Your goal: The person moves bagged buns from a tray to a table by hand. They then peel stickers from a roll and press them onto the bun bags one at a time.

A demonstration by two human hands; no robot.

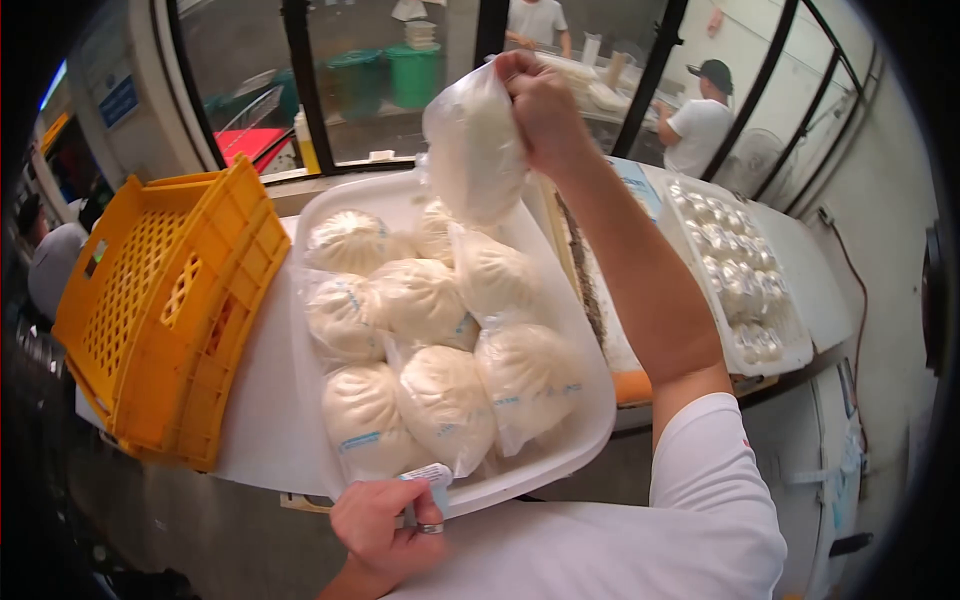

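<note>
A white tray (pixel 594 400) holds several large pleated buns (pixel 418 300) in clear bags with blue print. My right hand (pixel 545 110) pinches the top of one more bagged bun (pixel 475 145), raised above the tray's far end. At the tray's near edge, my left hand (pixel 388 525) is closed around a small roll of labels (pixel 432 480) with pale blue and white parts. A ring shows on a finger of that hand.
Stacked yellow crates (pixel 185 310) stand left of the tray. On the right, a second tray (pixel 795 340) holds small wrapped items. Behind the windows are two people in white shirts (pixel 700 125) and green bins (pixel 413 75). Another person (pixel 58 265) is at the far left.
</note>
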